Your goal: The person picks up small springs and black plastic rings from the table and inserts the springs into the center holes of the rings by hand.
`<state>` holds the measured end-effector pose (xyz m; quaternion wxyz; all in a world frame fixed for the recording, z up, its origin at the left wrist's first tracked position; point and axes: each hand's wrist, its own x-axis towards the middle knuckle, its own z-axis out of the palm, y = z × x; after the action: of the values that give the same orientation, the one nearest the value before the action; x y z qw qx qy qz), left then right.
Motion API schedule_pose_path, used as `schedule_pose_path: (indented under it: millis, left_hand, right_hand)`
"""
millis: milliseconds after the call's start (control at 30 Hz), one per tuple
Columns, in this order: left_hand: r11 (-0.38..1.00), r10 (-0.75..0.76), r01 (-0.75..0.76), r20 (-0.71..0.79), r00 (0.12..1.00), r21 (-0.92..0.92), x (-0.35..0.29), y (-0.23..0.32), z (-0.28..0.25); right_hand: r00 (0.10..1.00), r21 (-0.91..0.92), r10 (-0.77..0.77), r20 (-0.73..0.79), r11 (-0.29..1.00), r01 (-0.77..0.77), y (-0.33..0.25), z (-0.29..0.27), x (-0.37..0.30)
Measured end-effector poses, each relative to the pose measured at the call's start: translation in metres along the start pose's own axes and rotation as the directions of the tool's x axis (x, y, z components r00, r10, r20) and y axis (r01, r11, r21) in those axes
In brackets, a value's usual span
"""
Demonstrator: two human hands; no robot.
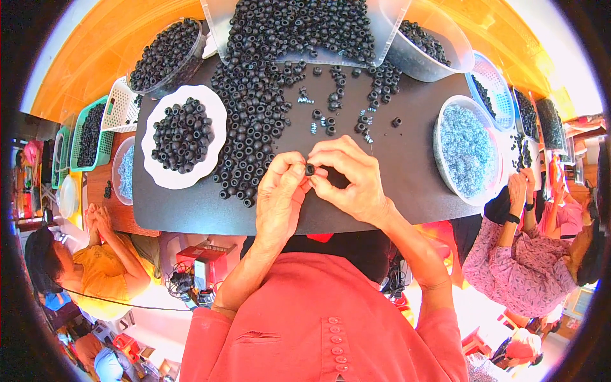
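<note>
Near the table's front edge, my left hand (pixel 280 194) and my right hand (pixel 354 181) meet fingertip to fingertip. Between them is a small black barrel-shaped plastic piece (pixel 310 170) with a hole, and the fingers of both are pinched on it. Just beyond my hands lie a few loose black pieces (pixel 330 130) and small metallic springs (pixel 305 99). A broad spread of the same black pieces (pixel 245 143) covers the table to the left of my left hand. Whether a spring is inside the held piece is hidden.
A white scalloped plate (pixel 153 167) of black pieces stands left. At the back, a clear bin (pixel 213 28) spills pieces onto the dark table (pixel 184 213). Clear tubs (pixel 461 54) flank it. On the right is a tub (pixel 445 175) of bluish springs. Other people (pixel 105 274) sit on both sides.
</note>
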<state>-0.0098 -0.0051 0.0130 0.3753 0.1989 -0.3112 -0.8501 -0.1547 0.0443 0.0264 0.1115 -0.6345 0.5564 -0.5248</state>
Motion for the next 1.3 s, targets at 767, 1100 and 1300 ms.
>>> schedule_pose_path:
  millis: [767, 1100, 1300]
  left_hand:
    - [0.988, -0.13, 0.139, 0.129, 0.983, -0.063, -0.004, 0.002, -0.022]
    - [0.991, -0.13, 0.13, 0.175, 0.976, 0.011, -0.005, 0.003, -0.017]
    - [0.994, -0.11, 0.109, 0.158, 0.981, 0.01, -0.004, 0.002, -0.016]
  right_hand:
    - [0.995, -0.434, -0.049, -0.092, 0.901, 0.004, 0.033, -0.034, 0.044]
    - [0.996, -0.349, -0.017, 0.091, 0.936, 0.048, 0.051, -0.047, 0.071]
    - [0.969, -0.539, -0.026, 0.247, 0.827, 0.16, 0.059, -0.01, 0.087]
